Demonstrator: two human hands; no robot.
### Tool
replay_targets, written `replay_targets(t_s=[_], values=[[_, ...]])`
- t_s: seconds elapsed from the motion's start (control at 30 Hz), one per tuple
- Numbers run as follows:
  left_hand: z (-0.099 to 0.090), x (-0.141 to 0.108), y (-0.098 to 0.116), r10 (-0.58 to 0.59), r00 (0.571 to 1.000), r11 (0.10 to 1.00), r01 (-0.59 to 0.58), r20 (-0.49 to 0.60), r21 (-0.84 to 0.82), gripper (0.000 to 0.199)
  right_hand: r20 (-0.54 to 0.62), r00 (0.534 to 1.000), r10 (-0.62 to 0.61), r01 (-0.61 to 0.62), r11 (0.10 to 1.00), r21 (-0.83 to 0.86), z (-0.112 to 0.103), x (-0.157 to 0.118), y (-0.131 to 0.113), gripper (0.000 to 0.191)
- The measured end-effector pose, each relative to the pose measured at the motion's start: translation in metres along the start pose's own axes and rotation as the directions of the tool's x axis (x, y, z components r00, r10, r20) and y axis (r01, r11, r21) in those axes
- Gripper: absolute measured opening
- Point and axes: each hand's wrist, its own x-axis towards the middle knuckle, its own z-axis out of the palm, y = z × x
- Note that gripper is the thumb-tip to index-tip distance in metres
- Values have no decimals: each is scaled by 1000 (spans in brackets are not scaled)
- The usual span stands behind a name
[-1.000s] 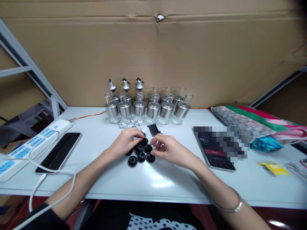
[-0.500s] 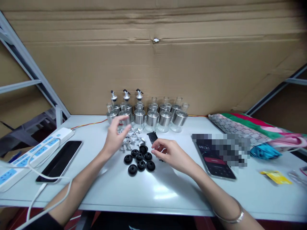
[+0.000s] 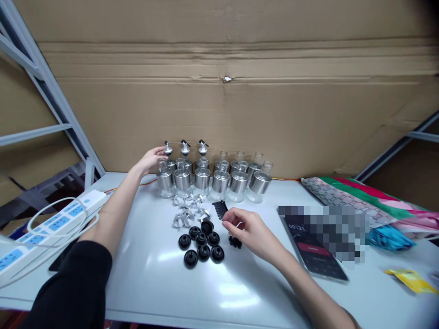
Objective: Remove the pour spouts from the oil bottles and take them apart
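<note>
A: Can any writing be read around your grips?
B: "00:21" shows on the phone (image 3: 310, 246) to the right of your right grip (image 3: 247, 228); blocky blur hides part of that screen.

A: And the thing by your left grip (image 3: 151, 161)?
B: That's a silver pourer (image 3: 168, 149) with a black tip, upright on a bottle (image 3: 171, 165) of clear glass and brushed metal. Your fingers are at its left side, but I can't tell whether they have grasped it. Two more bottles with pourers stand to the right of that grip.

A: How is your right grip?
B: Its fingers are curled closely together, just beside the black levers (image 3: 220, 209); whether they pinch anything, you can't see from here. Small black pieces (image 3: 235, 242) lie beneath that hand, black stoppers (image 3: 201, 238) to its left, and silver caps (image 3: 188, 219) beyond them on the counter (image 3: 164, 283).

A: Anything in your way?
B: A front bottle (image 3: 165, 179) partly covers the one at your left grip. Behind that hand, your forearm crosses beside a power strip (image 3: 56, 224) and its looping white cable (image 3: 55, 201).
</note>
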Motion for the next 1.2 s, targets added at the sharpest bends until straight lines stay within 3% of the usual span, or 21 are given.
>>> replay_targets(t_s=[0.13, 0.23, 0.33, 0.4, 0.47, 0.53, 0.57, 0.6, 0.63, 0.7, 0.73, 0.8, 0.87, 0.93, 1.07, 1.2], values=[[5, 2, -3, 57, 997, 996, -60, 44, 66, 28, -16, 1000, 0, -1, 1000, -30, 0, 1, 0, 10], [10, 2, -5, 144, 987, 987, -137, -75, 85, 27, -33, 999, -3, 3, 1000, -28, -1, 1, -1, 10], [9, 1, 3, 254, 932, 966, -234, -259, 109, 20, -66, 998, -25, 25, 1000, -3, -1, 0, -2, 12], [5, -4, 17, 345, 848, 938, -308, -403, 156, 23, -89, 995, -42, 44, 999, 27, -1, -1, -3, 14], [2, -15, 37, 523, 618, 852, -388, -586, 351, 26, -124, 991, -52, 60, 996, 61, 0, -2, -3, 15], [3, -33, 59, 642, 461, 766, -349, -613, 541, 27, -173, 984, -52, 69, 993, 95, 0, -3, -4, 16], [7, -44, 69, 687, 433, 722, -308, -584, 620, 26, -200, 979, -48, 71, 991, 111, 0, -3, -4, 17], [13, -56, 78, 737, 456, 653, -286, -500, 701, 28, -226, 973, -43, 74, 989, 130, 0, -4, -4, 19], [21, -69, 85, 789, 430, 581, -285, -440, 763, 31, -249, 968, -37, 77, 985, 154, 0, -4, -4, 21], [42, -95, 93, 887, 449, 319, -420, -111, 850, 24, -277, 961, -22, 86, 971, 222, 0, -5, -4, 25], [54, -107, 94, 900, 427, 171, -522, 83, 836, 19, -275, 961, -17, 94, 958, 270, -1, -5, -4, 28], [79, -130, 90, 805, 384, -52, -713, 452, 699, 12, -230, 973, -21, 112, 915, 387, -1, -5, -3, 37], [99, -150, 82, 628, 377, -108, -824, 680, 557, 12, -129, 991, -38, 98, 861, 498, -1, -5, -4, 47], [113, -164, 73, 508, 377, -86, -872, 774, 481, 18, 10, 998, -65, 48, 830, 555, 1, -5, -5, 55], [123, -175, 64, 423, 373, -75, -894, 825, 443, 21, 186, 981, -58, -63, 807, 587, 6, -5, -8, 54], [123, -172, 63, 407, 376, -76, -894, 833, 441, 21, 293, 956, 11, -216, 701, 679, 4, -7, -9, 47]])
